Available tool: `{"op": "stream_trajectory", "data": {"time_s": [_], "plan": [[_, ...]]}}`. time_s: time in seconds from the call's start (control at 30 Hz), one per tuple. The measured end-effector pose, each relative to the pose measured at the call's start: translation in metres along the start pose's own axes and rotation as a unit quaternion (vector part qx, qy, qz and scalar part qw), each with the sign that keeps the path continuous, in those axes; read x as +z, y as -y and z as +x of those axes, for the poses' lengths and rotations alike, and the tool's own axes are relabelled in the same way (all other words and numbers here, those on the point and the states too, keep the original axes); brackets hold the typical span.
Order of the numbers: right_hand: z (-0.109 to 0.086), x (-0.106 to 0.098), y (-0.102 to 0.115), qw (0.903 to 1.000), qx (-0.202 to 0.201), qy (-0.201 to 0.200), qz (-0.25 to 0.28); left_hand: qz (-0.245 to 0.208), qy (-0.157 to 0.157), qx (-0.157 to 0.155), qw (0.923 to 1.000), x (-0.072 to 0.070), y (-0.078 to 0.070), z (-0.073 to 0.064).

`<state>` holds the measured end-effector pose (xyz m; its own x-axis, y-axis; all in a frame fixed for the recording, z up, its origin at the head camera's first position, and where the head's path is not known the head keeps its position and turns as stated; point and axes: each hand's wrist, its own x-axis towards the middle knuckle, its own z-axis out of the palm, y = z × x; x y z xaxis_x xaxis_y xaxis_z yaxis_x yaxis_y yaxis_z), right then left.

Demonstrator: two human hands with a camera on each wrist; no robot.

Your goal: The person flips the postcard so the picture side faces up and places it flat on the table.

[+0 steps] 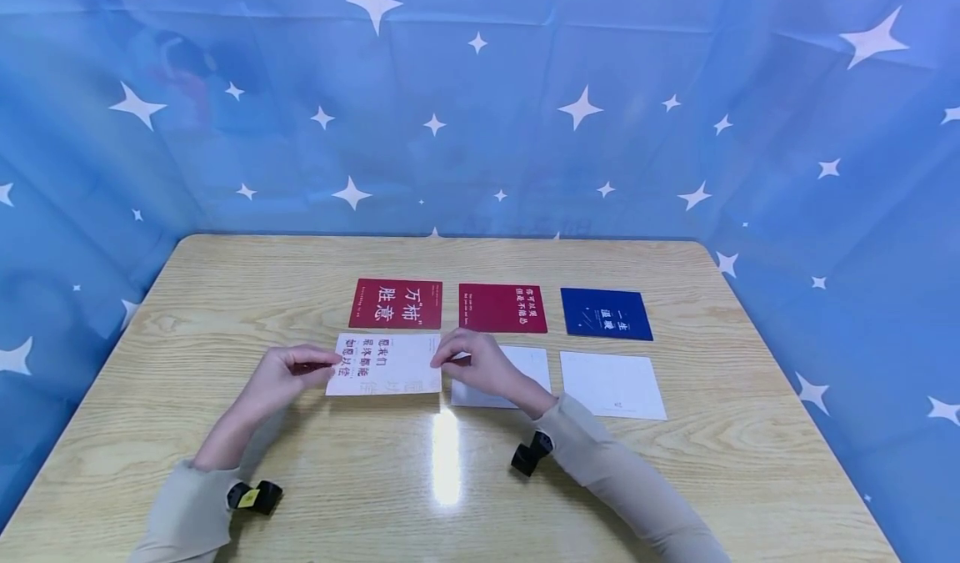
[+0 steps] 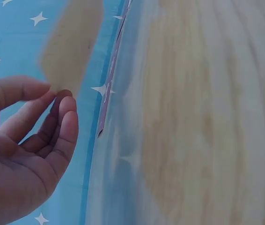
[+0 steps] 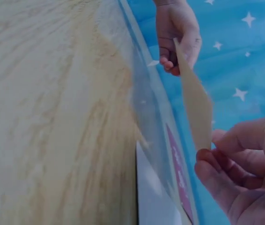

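A white card [image 1: 397, 361] printed with dark characters spans the gap between my two hands, raised over the wooden table. My left hand [image 1: 288, 374] pinches its left edge between thumb and fingers. At the opposite edge, my right hand [image 1: 483, 367] pinches it the same way, partly covering a white card [image 1: 525, 367] on the table. In the left wrist view the held card [image 2: 74, 47] rises from the fingertips of the left hand [image 2: 34, 126]. The right wrist view shows the card [image 3: 195, 103] tilted between the right hand [image 3: 245, 173] and the left.
Behind the held card lie two red cards [image 1: 395, 304] [image 1: 503, 308] and a blue card [image 1: 607, 314] in a row. Another white card [image 1: 612, 385] lies in front of the blue one. A blue star-patterned cloth [image 1: 450, 163] hangs behind the table [image 1: 360, 480].
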<state>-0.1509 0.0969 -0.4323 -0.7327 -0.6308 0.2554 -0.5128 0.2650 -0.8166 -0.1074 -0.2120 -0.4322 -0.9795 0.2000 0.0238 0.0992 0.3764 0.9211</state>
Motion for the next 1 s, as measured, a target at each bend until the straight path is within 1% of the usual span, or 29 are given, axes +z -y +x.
{"op": "stream_trajectory", "data": {"time_s": [0.07, 0.2, 0.33, 0.43, 0.53, 0.63, 0.8, 1.0], "plan": [[-0.001, 0.002, -0.002, 0.9999, -0.006, 0.008, 0.009, 0.005, 0.007, -0.002, 1.0000, 0.000, 0.002, 0.000], [0.000, 0.005, -0.002, 0.9996, 0.011, 0.020, 0.019, 0.024, 0.020, 0.006, 0.9995, 0.001, 0.004, 0.001], [0.002, 0.009, -0.002, 0.9993, 0.027, 0.025, 0.002, 0.047, 0.025, 0.022, 0.9983, 0.002, 0.005, 0.003], [0.004, 0.010, -0.001, 0.9990, 0.031, 0.029, -0.014, 0.073, 0.023, 0.036, 0.9964, 0.004, 0.005, 0.005], [0.005, 0.012, 0.000, 0.9983, 0.043, 0.033, -0.020, 0.101, 0.020, 0.043, 0.9938, 0.005, 0.003, 0.007], [0.007, 0.013, 0.001, 0.9971, 0.064, 0.037, -0.018, 0.119, 0.018, 0.044, 0.9917, 0.007, 0.002, 0.008], [0.011, 0.015, 0.003, 0.9945, 0.090, 0.042, -0.035, 0.126, 0.018, 0.041, 0.9910, 0.009, -0.001, 0.010], [0.013, 0.015, 0.002, 0.9925, 0.102, 0.049, -0.048, 0.141, 0.018, 0.028, 0.9895, 0.010, 0.000, 0.011]]}}
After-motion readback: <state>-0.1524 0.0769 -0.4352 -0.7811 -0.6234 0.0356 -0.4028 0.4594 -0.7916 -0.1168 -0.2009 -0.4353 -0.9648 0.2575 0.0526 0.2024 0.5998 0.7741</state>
